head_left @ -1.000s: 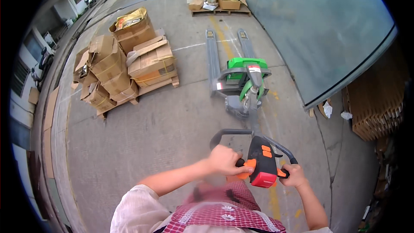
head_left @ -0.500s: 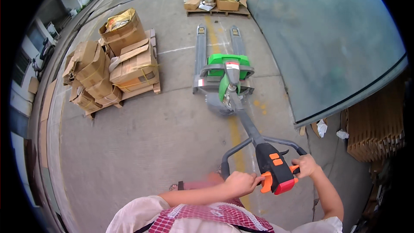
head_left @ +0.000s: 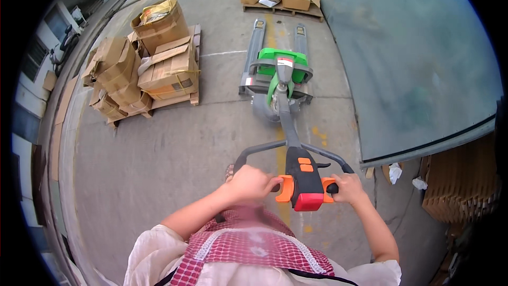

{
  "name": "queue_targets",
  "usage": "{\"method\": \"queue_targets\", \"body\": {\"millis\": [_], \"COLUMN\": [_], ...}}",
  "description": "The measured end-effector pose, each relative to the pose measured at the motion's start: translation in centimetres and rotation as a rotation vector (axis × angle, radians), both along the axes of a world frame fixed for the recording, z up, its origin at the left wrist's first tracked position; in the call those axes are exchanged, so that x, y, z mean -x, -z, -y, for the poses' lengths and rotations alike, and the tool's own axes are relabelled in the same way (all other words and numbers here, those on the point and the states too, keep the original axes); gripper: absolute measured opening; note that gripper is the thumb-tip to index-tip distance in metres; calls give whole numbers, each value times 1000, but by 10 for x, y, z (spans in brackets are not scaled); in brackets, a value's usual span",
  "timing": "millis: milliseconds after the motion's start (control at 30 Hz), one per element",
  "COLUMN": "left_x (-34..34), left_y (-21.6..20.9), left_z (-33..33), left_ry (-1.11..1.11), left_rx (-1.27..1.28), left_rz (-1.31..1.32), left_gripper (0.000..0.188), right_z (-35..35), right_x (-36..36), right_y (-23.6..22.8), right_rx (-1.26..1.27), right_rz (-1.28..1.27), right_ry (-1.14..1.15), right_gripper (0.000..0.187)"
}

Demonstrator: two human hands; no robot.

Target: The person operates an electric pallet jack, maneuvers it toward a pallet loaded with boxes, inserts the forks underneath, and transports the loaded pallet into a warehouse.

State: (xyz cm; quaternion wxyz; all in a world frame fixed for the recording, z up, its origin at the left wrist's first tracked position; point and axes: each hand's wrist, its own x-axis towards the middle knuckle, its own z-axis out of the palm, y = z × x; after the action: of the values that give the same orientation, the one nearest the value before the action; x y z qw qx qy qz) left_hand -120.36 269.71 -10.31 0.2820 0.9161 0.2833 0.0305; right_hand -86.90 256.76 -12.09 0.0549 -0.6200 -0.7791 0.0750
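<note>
Handle btwn L-grip & R-grip

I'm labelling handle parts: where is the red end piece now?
In the head view, the red end piece is lower right of centre, at the near end of the black control head, between the left hand and right hand.

Control head black, orange, red; truck cover green; apron crimson-white checked.

Control head is showing matt black plastic, its end cap glossy red plastic. Forks are looking like smooth grey metal, cartons matt cardboard, pallet rough wood, apron matt cloth.
</note>
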Motion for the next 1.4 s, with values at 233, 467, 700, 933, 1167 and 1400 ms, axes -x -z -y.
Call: {"method": "queue_targets", "body": {"millis": [233,467,700,933,1167,1400], "left_x": [18,20,-63,-163,-229,-289], "left_y": [9,12,14,66,48,59], "left_z": [-129,-280,-412,-499,-631,-690], "left_ry": [17,25,-15,-31,-43,-237], "left_rx": [-192,-247,-155,-124,-91,-36], "left_rz": [-15,116,137,76,-22,21], "left_gripper": [43,46,58,81,75,76], "right_z": [-110,-225,-353,-474,-608,-680], "right_x": [31,48,-26,-121,-188,-250], "right_y": [5,10,37,43,41,60], "right_rx": [-174,-243,-211,160,97,31], "right_rz": [-87,-114,-115,31,17,105], "right_ry": [-11,39,173,353,348,251], "right_gripper": [16,18,11,27,26,37]}}
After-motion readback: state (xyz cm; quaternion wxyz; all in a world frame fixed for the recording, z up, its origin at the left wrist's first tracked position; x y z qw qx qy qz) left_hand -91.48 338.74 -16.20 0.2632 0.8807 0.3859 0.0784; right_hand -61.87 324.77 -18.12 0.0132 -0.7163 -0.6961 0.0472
